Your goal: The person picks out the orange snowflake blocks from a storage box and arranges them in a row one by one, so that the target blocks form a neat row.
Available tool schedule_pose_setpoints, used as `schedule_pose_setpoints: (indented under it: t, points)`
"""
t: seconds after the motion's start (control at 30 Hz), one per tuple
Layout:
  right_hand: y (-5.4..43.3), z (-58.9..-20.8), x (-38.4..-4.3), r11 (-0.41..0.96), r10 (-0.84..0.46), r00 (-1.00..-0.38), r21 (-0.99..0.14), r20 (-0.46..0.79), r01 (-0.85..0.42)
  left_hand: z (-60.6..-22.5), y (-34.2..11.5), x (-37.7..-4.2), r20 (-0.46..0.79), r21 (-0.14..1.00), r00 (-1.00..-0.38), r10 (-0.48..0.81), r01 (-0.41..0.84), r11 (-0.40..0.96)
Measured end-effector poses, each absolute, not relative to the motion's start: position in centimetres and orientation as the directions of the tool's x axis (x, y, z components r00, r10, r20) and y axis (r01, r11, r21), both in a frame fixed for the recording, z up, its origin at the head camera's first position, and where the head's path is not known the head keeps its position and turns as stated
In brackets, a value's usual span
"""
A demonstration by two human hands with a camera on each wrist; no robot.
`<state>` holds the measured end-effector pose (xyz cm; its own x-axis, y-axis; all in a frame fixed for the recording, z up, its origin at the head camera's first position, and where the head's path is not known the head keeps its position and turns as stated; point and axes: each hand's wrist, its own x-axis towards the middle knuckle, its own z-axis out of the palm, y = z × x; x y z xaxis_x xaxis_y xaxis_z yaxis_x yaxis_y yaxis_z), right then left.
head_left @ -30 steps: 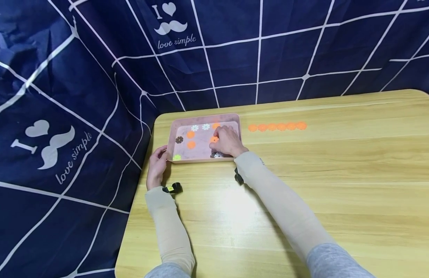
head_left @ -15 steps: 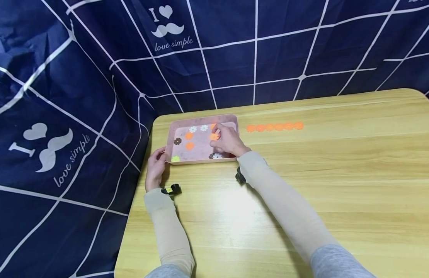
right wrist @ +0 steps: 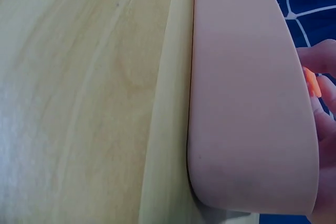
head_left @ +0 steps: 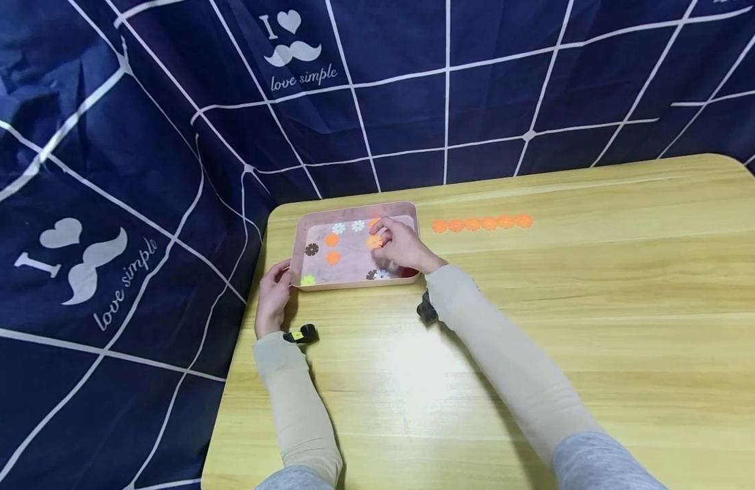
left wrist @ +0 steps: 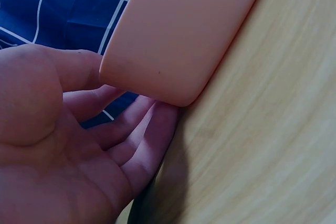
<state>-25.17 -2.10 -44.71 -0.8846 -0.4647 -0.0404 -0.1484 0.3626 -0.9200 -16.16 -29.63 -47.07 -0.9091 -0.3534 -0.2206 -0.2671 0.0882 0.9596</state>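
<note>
A pink tray point(head_left: 356, 267) stands at the table's back left. My left hand point(head_left: 272, 299) holds its front left corner; in the left wrist view the thumb lies at the rim and the fingers curl round the tray wall point(left wrist: 173, 35). My right hand point(head_left: 407, 249), over the tray's right half, pinches an orange flower-shaped disc point(head_left: 375, 241) between thumb and fingers. Its orange edge point(right wrist: 312, 81) shows past the tray wall in the right wrist view. Inside lie two orange discs point(head_left: 332, 258), white ones point(head_left: 358, 226), brown ones point(head_left: 311, 250) and a yellow-green one point(head_left: 307, 280).
Right of the tray, several orange flower discs point(head_left: 481, 223) lie in a straight row on the wooden table point(head_left: 537, 306). A dark blue cloth with white lines point(head_left: 402, 102) hangs behind and to the left. Each wrist wears a black camera point(head_left: 307, 333).
My right hand has picked the orange disc up from the tray bottom and lifted it slightly. The left hand stays at the tray corner. The head view has shifted a little.
</note>
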Motion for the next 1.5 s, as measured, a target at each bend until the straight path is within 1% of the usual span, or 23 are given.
schedule_pose_setpoints:
  t: [0.13,0.47,0.63,0.77,0.97,1.5]
  points:
    - [-1.9,-44.6,-25.2,0.379,-0.465,-0.885,-0.910,-0.030,-0.169,-47.1,-29.6,-16.2,-0.215,0.962,-0.911,-0.351,-0.260,0.088]
    - [-1.6,-44.5,-25.1,0.332,-0.488,-0.873,-0.924,0.003,-0.188,-47.0,-29.5,-16.2,-0.225,0.959,-0.909,-0.350,-0.270,0.087]
    - [-1.4,-44.5,-25.1,0.351,-0.490,-0.872,-0.912,0.012,-0.210,-46.9,-29.5,-16.2,-0.225,0.958,-0.909,-0.352,-0.272,0.089]
    - [-1.2,-44.5,-25.2,0.361,-0.490,-0.872,-0.909,0.005,-0.208,-47.0,-29.5,-16.2,-0.232,0.957,-0.909,-0.346,-0.276,0.085]
    - [-0.7,-44.4,-25.2,0.333,-0.497,-0.867,-0.921,0.011,-0.203,-47.0,-29.4,-16.2,-0.240,0.958,-0.910,-0.338,-0.278,0.067]
    - [2.1,-43.1,-25.8,0.328,-0.448,-0.894,-0.928,0.012,-0.177,-47.1,-29.6,-16.1,-0.238,0.959,-0.908,-0.345,-0.277,0.066]
